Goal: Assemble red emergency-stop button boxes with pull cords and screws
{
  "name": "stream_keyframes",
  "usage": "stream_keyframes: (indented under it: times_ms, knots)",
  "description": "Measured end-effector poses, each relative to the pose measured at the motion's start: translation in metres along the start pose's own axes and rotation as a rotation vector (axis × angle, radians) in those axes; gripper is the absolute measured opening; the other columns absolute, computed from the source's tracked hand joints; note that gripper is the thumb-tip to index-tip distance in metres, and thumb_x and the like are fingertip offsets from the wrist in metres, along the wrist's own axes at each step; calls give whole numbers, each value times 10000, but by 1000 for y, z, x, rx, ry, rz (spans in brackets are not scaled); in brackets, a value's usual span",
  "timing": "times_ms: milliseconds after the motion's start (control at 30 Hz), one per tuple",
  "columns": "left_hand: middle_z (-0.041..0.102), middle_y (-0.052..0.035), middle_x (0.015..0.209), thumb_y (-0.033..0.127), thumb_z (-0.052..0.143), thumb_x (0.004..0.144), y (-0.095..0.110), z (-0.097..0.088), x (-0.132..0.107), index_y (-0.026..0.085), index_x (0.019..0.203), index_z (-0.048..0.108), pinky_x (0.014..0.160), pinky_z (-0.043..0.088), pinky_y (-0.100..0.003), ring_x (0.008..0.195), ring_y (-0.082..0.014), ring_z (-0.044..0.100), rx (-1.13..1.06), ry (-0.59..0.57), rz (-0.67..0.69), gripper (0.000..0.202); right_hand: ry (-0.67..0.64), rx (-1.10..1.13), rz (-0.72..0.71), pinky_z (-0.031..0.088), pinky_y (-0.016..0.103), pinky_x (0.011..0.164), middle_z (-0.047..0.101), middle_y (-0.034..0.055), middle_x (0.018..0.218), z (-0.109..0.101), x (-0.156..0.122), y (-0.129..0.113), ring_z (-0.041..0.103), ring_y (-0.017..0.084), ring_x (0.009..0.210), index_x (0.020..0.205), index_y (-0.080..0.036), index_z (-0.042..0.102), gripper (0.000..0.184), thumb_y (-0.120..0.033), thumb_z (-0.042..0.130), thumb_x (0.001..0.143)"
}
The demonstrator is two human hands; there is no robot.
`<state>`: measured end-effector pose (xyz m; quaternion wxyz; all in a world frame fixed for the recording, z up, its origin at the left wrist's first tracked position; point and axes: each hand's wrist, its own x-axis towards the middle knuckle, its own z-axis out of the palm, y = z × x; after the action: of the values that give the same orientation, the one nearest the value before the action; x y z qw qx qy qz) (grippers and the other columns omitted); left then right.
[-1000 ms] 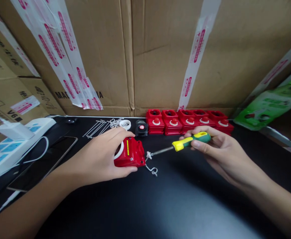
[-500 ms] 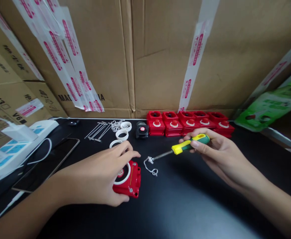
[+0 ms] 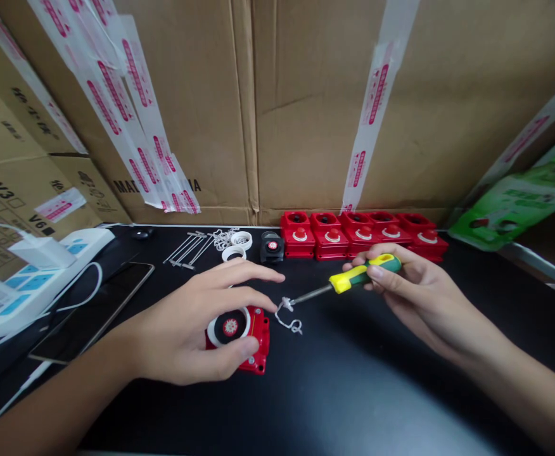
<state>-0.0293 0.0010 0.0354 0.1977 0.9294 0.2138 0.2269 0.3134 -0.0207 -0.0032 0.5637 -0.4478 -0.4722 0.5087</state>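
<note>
My right hand (image 3: 401, 285) grips a screwdriver (image 3: 348, 277) by its yellow and green handle. The metal shaft points left, and a small white piece (image 3: 287, 304) sits at its tip. From that piece a thin whitish chain or cord (image 3: 291, 325) trails onto the black table. My left hand (image 3: 201, 316) is spread with fingers apart, over a red housing (image 3: 260, 335) with a white ring (image 3: 244, 323) around a black round centre. The index fingertip is close to the white piece; whether they touch I cannot tell.
Behind stand several red boxes (image 3: 337, 240), some with red knobs, beside a black round part (image 3: 272, 247). White rings (image 3: 234, 253), thin metal rods (image 3: 194, 249), a phone (image 3: 97, 310) and a power strip (image 3: 35, 275) lie left. A green bottle (image 3: 515, 199) leans at right.
My left hand has loosened from the red housing, its fingers stretching right toward the white piece. The right hand and screwdriver have hardly moved.
</note>
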Motion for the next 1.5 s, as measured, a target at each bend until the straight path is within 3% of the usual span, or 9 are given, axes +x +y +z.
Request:
stream_keyframes:
  times_ms: [167,533,1067,1367,1500]
  knots:
    - [644,-127,1512,176,659,882,4,7,3,251,1318,685,1218,471,-564,1388,-335,615,-39,-19,91,444,-9,-16,-5,606,259,822,758,30,1078,1,-1,0,718,194,1023,988,-296,786,225,-349,920,814]
    - [722,-134,1304,134,649,872,1,8,7,242,1352,662,1102,562,-511,1215,-308,687,-54,-6,113,492,-24,-23,-23,603,255,814,757,29,1079,2,-4,-2,725,203,1058,983,-302,790,186,-343,900,839]
    - [776,-58,1007,84,616,875,-1,6,10,245,1101,746,1032,591,-434,1074,-257,696,-34,-26,59,307,44,53,-28,599,144,767,704,3,1057,-1,-1,-5,642,119,901,949,-311,829,192,-309,940,793]
    - [783,-35,985,79,621,891,-2,5,9,242,1036,746,1009,592,-399,1116,-248,668,-34,-5,28,251,113,100,-8,637,161,750,723,25,1085,-6,2,-10,684,147,931,997,-316,837,271,-312,962,757]
    - [746,-56,1066,96,654,882,-1,11,10,220,1016,721,1010,574,-408,1087,-240,666,20,86,23,194,62,82,2,641,179,761,725,40,1063,-4,-1,-9,697,169,956,992,-307,837,221,-325,935,795]
